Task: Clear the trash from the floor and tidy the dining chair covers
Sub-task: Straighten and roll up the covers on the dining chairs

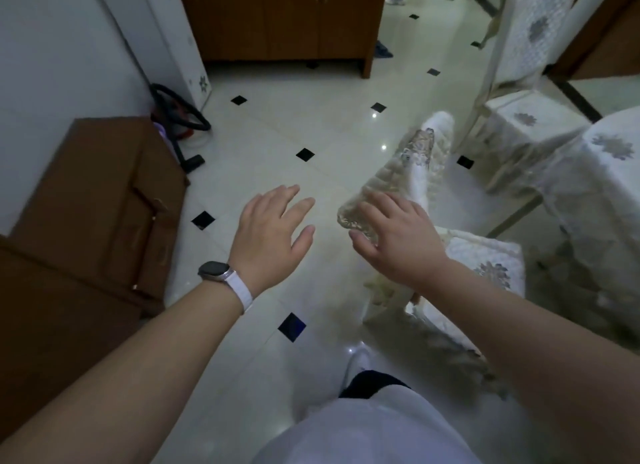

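Both of your hands are out in front of you, low over the floor (263, 131). Your left hand (268, 233) hangs in the air with fingers straight and spread, holding nothing, and a watch (214, 268) on a white strap sits at that wrist. Your right hand (394, 236) lies palm down on the top edge of the nearest chair back. Its fingers are relaxed and draped over the lacy chair cover (398, 165), touching it, not clenched round it. That cover runs along the chair back away from you, pale with a grey flower pattern near the far end. The same chair's seat cushion (485, 261) shows just past your right forearm. Further right is the table (609, 186) under a matching flowered cloth, and beyond it a second chair (533, 37) wears its own cover, standing upright. Over on your left, a brown cardboard box (86, 203) stands against the wall, with a black vacuum hose (180, 115) coiled just behind it. Straight ahead, across the glossy tiles with black diamond insets, stands a wooden cabinet (277, 16).
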